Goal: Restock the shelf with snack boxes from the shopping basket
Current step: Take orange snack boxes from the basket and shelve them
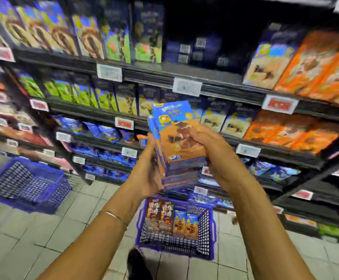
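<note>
I record the stack of snack boxes (176, 128) held directly above the shopping basket (210, 235). The left hand (150, 170) has its grip cupped round one side, and the right hand (209, 150) has its grip curled over the front. Judgement: squeezing from both sides keeps loose boxes aligned for the shelf (154, 76) beyond the basket.

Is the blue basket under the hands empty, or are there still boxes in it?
Not empty. The basket still holds at least four snack boxes, standing upright side by side.

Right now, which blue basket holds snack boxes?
The near basket, bottom centre, with boxes standing inside; the far-left basket shows only mesh.
</note>
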The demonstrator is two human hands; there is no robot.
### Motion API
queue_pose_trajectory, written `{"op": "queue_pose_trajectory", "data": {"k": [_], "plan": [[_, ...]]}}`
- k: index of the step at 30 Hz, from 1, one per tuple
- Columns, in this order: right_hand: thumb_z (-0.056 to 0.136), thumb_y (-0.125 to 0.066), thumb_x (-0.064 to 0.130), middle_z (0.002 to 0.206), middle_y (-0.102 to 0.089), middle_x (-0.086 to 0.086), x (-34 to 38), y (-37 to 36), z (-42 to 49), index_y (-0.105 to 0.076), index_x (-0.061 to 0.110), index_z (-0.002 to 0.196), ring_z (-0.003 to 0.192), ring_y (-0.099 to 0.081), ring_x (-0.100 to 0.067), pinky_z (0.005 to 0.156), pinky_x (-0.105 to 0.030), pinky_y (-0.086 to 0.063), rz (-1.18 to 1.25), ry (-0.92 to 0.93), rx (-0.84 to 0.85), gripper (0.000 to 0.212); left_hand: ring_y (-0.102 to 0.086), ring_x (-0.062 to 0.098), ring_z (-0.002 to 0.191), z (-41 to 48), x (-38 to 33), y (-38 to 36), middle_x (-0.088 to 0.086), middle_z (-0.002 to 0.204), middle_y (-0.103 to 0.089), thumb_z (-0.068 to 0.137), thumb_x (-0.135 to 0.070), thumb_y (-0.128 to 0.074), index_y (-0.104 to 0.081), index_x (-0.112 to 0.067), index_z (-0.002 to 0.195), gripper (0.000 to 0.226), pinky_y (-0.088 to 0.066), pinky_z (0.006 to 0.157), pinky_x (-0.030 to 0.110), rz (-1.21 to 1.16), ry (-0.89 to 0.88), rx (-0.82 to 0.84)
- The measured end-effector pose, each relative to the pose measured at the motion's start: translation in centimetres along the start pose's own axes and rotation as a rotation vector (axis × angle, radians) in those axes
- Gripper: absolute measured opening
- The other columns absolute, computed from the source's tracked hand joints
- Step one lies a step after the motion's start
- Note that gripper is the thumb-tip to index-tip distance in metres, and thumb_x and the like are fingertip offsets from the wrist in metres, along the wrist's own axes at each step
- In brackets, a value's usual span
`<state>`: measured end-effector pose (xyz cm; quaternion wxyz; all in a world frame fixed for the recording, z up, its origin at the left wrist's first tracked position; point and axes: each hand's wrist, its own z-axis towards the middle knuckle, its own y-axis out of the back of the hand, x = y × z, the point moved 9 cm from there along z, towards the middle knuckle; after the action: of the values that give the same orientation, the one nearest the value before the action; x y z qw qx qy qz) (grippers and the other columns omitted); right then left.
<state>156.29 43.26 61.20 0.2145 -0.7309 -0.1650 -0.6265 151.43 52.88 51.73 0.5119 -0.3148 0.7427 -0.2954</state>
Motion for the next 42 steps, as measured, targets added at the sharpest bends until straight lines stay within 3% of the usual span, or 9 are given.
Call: {"op": "queue_pose_trajectory", "data": {"k": [3,11,17,21,23,26,30,36,42], "plan": [[0.099,-0.055,0.017,0.069,-0.074,0.005,4.3,0.1,-1.1,-0.078,0.028,0.069,0.057,-0.067,-0.006,0.051,-0.016,-0.048,-0.009,0.043,-0.035,0.039,-0.066,0.036,0.127,-1.6,-1.9,-3.5,0.018,0.140,-0.067,0.086,-0.082,-0.046,-0.072,-0.013,0.135,0.089,-0.060,0.097,0.053,0.041,0.002,0.036],[0.098,-0.058,0.023,0.082,-0.075,-0.005,13.1,-0.3,-1.7,-0.072,0.015,0.087,0.069,-0.067,-0.017,0.063,-0.029,-0.047,-0.067,0.136,-0.150,0.019,-0.062,0.042,0.132,-2.6,-7.8,-8.0,0.019,0.147,-0.062,0.066,-0.086,-0.074,-0.065,-0.017,0.143,0.104,-0.055,0.098,0.060,0.107,0.053,0.126],[0.101,-0.054,0.027,0.088,-0.076,-0.005,17.9,-1.6,0.2,-0.074,0.014,0.093,0.073,-0.070,-0.019,0.069,-0.031,-0.050,0.020,0.177,-0.206,0.025,-0.061,0.040,0.134,-1.0,-13.8,-11.0,0.016,0.150,-0.060,0.065,-0.086,-0.076,-0.065,-0.019,0.144,0.104,-0.054,0.102,0.055,0.167,0.088,0.224],[0.102,-0.053,0.020,0.088,-0.074,-0.008,20.4,-1.0,1.8,-0.071,0.009,0.097,0.077,-0.066,-0.023,0.072,-0.034,-0.049,0.068,0.268,-0.282,0.022,-0.060,0.039,0.135,1.2,-16.5,-11.3,0.016,0.149,-0.061,0.067,-0.094,-0.065,-0.066,-0.020,0.143,0.106,-0.049,0.108,0.058,0.219,0.105,0.229],[0.101,-0.050,0.013,0.082,-0.075,-0.006,21.3,-0.2,2.5,-0.070,0.012,0.093,0.070,-0.067,-0.018,0.068,-0.031,-0.049,0.111,0.308,-0.301,0.022,-0.065,0.042,0.128,2.2,-16.9,-10.8,0.019,0.142,-0.066,0.063,-0.095,-0.065,-0.072,-0.016,0.136,0.107,-0.053,0.101,0.060,0.238,0.128,0.202],[0.099,-0.050,0.007,0.098,-0.076,-0.013,22.9,1.3,3.3,-0.071,0.010,0.108,0.078,-0.069,-0.023,0.076,-0.036,-0.053,0.128,0.368,-0.327,0.023,-0.073,0.043,0.114,3.5,-16.9,-10.2,0.019,0.130,-0.073,0.059,-0.095,-0.067,-0.077,-0.013,0.126,0.106,-0.057,0.092,0.060,0.236,0.143,0.160],[0.098,-0.051,0.001,0.104,-0.076,-0.014,25.5,3.8,4.5,-0.069,0.008,0.114,0.085,-0.070,-0.027,0.078,-0.038,-0.058,0.150,0.458,-0.374,0.025,-0.072,0.043,0.115,4.7,-16.5,-10.6,0.018,0.132,-0.072,0.056,-0.093,-0.071,-0.079,-0.014,0.123,0.104,-0.056,0.094,0.062,0.246,0.123,0.123],[0.097,-0.059,0.004,0.114,-0.074,-0.008,30.0,9.3,5.5,-0.059,0.011,0.128,0.093,-0.076,-0.020,0.075,-0.037,-0.062,-0.036,0.587,-0.568,0.032,-0.071,0.043,0.118,6.2,-15.6,-12.0,0.016,0.134,-0.072,0.055,-0.095,-0.073,-0.079,-0.017,0.123,0.104,-0.055,0.095,0.062,0.215,0.125,0.100],[0.100,-0.056,0.007,0.118,-0.067,-0.001,33.2,14.9,7.5,-0.048,0.012,0.139,0.097,-0.072,-0.013,0.072,-0.026,-0.061,-0.163,0.651,-0.737,0.039,-0.072,0.043,0.116,6.9,-14.3,-13.1,0.015,0.131,-0.073,0.054,-0.094,-0.075,-0.082,-0.017,0.117,0.100,-0.056,0.093,0.061,0.196,0.141,0.082]]}}
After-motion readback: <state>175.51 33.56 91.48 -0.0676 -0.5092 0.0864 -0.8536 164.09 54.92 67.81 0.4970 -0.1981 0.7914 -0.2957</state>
